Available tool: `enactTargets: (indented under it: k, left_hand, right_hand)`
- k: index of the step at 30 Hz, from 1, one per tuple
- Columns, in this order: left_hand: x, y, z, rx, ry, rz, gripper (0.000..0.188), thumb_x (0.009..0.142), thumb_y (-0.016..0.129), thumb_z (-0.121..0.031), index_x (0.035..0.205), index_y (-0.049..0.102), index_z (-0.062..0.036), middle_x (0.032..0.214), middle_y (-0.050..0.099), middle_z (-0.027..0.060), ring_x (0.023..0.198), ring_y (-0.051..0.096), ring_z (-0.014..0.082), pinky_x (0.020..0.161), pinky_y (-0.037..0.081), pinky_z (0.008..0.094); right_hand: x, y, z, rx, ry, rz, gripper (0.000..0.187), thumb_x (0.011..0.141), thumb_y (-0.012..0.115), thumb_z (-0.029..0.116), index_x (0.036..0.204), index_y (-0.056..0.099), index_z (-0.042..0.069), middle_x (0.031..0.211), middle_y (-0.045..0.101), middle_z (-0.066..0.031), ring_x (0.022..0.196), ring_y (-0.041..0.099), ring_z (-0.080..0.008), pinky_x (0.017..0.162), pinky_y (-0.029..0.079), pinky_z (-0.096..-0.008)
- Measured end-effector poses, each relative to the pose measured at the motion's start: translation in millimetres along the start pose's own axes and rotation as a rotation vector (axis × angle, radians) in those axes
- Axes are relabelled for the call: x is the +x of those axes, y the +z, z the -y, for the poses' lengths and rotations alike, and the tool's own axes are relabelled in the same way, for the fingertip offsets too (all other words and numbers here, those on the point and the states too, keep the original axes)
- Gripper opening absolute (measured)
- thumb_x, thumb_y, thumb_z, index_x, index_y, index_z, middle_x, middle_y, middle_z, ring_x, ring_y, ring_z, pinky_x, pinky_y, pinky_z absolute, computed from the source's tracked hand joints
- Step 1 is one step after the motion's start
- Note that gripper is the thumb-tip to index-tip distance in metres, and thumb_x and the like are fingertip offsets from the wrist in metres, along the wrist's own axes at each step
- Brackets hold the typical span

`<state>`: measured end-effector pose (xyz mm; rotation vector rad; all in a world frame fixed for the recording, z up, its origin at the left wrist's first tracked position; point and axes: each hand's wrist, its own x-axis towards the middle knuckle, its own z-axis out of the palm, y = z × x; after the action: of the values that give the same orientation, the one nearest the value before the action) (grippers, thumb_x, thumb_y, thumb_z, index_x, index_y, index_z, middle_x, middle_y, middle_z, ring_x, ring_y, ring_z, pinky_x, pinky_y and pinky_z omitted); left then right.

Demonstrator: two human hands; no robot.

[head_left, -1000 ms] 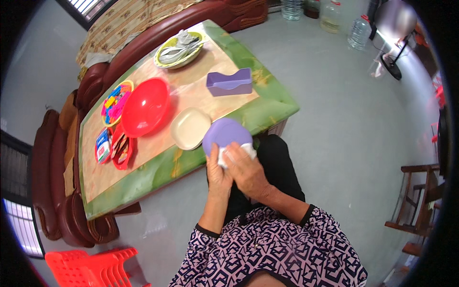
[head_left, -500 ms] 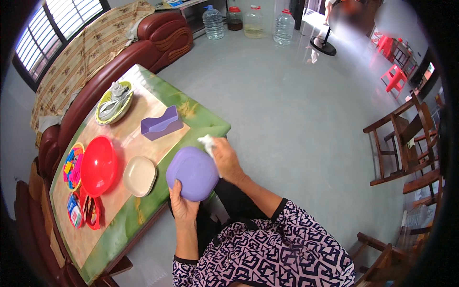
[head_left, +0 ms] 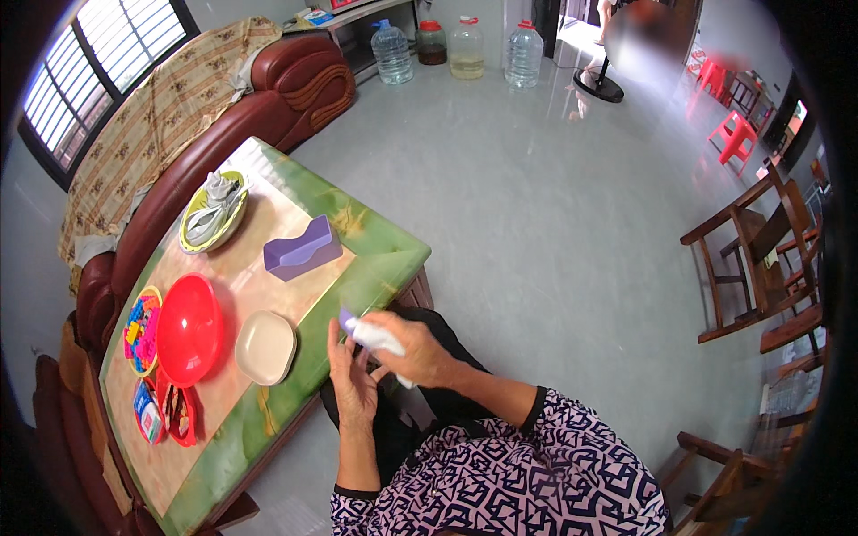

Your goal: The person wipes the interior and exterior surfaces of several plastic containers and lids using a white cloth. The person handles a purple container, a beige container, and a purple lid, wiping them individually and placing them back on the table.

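Just off the table's near right edge, my left hand point(head_left: 356, 389) holds a purple plastic dish, now turned nearly edge-on so that only a small purple part point(head_left: 346, 318) shows. My right hand point(head_left: 418, 355) is closed on a crumpled white cloth point(head_left: 379, 339) and presses it against the dish. The two hands meet here and hide most of the dish. Nearest to them on the table lies a beige rounded-square dish point(head_left: 265, 348). A purple open holder with a wavy rim point(head_left: 304, 253) rests farther back.
The green-bordered table point(head_left: 384, 255) also bears a large red bowl point(head_left: 189, 330), a yellow-green basket of grey items point(head_left: 213, 214), a basket of coloured blocks point(head_left: 141, 330) and red containers point(head_left: 176, 411). A red-brown sofa point(head_left: 232, 121) lines its far side; wooden chairs point(head_left: 751, 259) stand right.
The purple dish has tipped from showing its broad face to nearly edge-on. My right hand with the cloth has moved left and down, in front of the dish.
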<state>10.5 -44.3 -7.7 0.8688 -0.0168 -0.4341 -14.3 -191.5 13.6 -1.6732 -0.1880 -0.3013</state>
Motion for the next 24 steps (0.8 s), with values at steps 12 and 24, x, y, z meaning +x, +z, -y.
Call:
enactTargets:
  k: [12, 24]
  left_hand:
    - [-1.2, 9.2, 1.1, -0.33, -0.143, -0.175, 0.058, 0.079, 0.059, -0.059, 0.11, 0.06, -0.0099, 0.102, 0.064, 0.0075, 0.091, 0.061, 0.0226, 0.084, 0.051, 0.0406]
    - [-4.3, 2.9, -2.8, -0.383, -0.116, -0.078, 0.074, 0.082, 0.047, -0.07, 0.128, 0.049, -0.0119, 0.125, 0.055, 0.0096, 0.115, 0.052, 0.0255, 0.099, 0.042, 0.0435]
  right_hand:
    - [-17.1, 23.9, -7.0, 0.296, 0.269, 0.125, 0.038, 0.086, 0.06, 0.016, 0.12, 0.051, 0.002, 0.089, 0.063, -0.0085, 0.075, 0.061, -0.0152, 0.07, 0.05, -0.0312]
    - [-1.0, 28.2, -16.1, -0.608, -0.311, 0.152, 0.053, 0.079, 0.057, 0.011, 0.131, 0.044, 0.003, 0.13, 0.034, -0.0249, 0.12, 0.034, -0.0416, 0.103, 0.027, -0.0487]
